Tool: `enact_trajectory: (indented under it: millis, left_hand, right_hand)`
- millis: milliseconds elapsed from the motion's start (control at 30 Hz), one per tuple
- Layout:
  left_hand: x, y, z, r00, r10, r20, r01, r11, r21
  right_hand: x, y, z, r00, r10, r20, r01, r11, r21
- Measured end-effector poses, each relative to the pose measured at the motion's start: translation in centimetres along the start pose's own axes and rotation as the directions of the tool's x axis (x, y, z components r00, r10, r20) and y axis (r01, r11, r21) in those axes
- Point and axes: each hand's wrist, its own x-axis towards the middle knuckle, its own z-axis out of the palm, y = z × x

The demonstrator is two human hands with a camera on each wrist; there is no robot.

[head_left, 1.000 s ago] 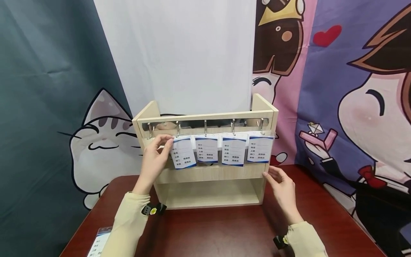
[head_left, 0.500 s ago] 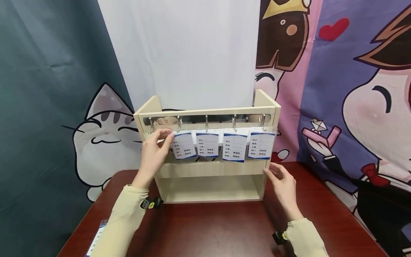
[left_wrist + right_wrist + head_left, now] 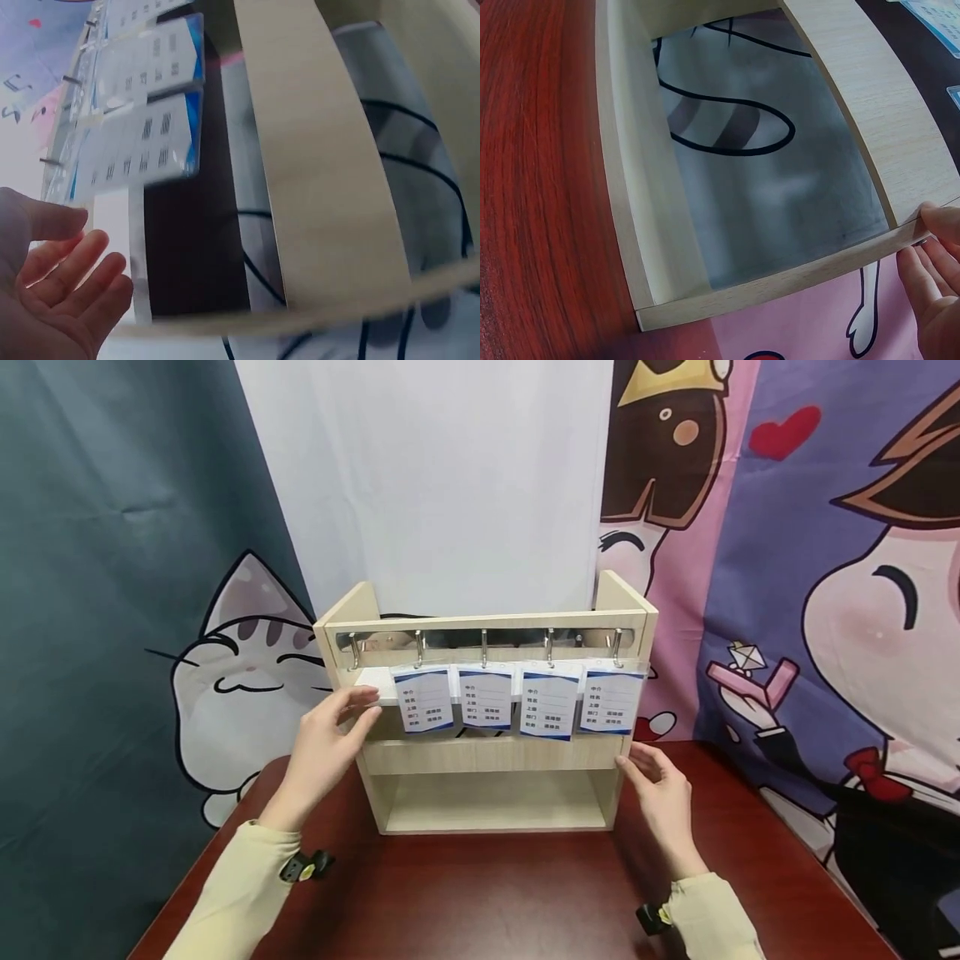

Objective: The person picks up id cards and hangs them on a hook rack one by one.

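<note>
In the head view, several clear-sleeved name badges hang in a row from the metal hooks of a pale wooden rack (image 3: 487, 758). The leftmost badge (image 3: 423, 702) hangs under the second hook from the left. My left hand (image 3: 326, 743) is just left of that badge, apart from it, fingers loosely bent around nothing. The left wrist view shows a gap between this hand (image 3: 64, 277) and the nearest badge (image 3: 139, 146). At the rack's right side panel, my right hand (image 3: 660, 797) holds the edge between thumb and fingers, also seen in the right wrist view.
The leftmost hook (image 3: 354, 652) bears no badge. Below the badges the rack has a front board and an open lower shelf (image 3: 495, 799). It stands on a reddish-brown table (image 3: 480, 893). Printed cloths hang behind and at the sides.
My left hand has let go of the leftmost badge and moved left and down. That badge now hangs freely, shifted slightly left. The right hand stays on the rack's edge.
</note>
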Motion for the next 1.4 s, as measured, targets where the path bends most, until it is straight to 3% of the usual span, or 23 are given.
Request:
enact_trajectory:
  millis: [167, 300, 367, 467, 600, 733, 900, 1100, 1233, 1400]
  left_hand:
    - [-1.2, -1.5, -2.8, 0.999, -0.01, 0.04, 0.005, 0.995, 0.1]
    - [-3.1, -2.7, -5.4, 0.993, -0.089, 0.08, 0.073, 0.981, 0.181]
    - [-4.2, -3.2, -6.9, 0.982, -0.151, 0.11, 0.124, 0.969, 0.215]
    - [-5.3, -3.8, -9.0, 0.95, -0.263, 0.168, 0.213, 0.941, 0.264]
    - [-6.5, -5.3, -11.1, 0.884, -0.399, 0.245, 0.314, 0.893, 0.322]
    - [-8.3, -7.4, -12.5, 0.816, -0.507, 0.277, 0.394, 0.839, 0.374]
    - [-11.1, -10.4, -13.6, 0.716, -0.631, 0.3, 0.487, 0.759, 0.433]
    - [-13.4, -13.1, -13.7, 0.585, -0.734, 0.343, 0.559, 0.672, 0.485]
    - [-14.6, -14.6, -13.1, 0.536, -0.764, 0.358, 0.558, 0.64, 0.529]
    - [-15.9, -16.1, -12.1, 0.457, -0.795, 0.398, 0.533, 0.603, 0.593]
  right_hand:
    - [-0.1, 0.1, 0.0, 1.0, -0.018, -0.009, 0.018, 1.0, 0.01]
    - [-0.8, 0.4, 0.1, 1.0, -0.012, -0.01, 0.012, 1.0, 0.022]
    - [-1.1, 0.4, 0.1, 1.0, -0.007, -0.012, 0.008, 0.999, 0.035]
    - [-1.0, 0.4, 0.0, 0.999, -0.024, -0.023, 0.025, 0.999, 0.046]
    - [-0.4, 0.0, -0.4, 0.998, -0.047, -0.043, 0.049, 0.998, 0.042]
    - [-0.3, -0.1, -0.7, 0.999, -0.032, -0.027, 0.032, 0.999, 0.034]
    - [-0.9, 0.2, -0.6, 1.0, -0.001, -0.024, 0.003, 0.999, 0.051]
    - [-0.7, 0.1, -0.5, 1.0, -0.012, -0.024, 0.013, 0.998, 0.062]
    - [-0.2, -0.4, -0.6, 0.999, -0.03, -0.019, 0.031, 0.997, 0.074]
    - [0.2, -0.5, -0.6, 0.999, -0.034, -0.005, 0.035, 0.996, 0.081]
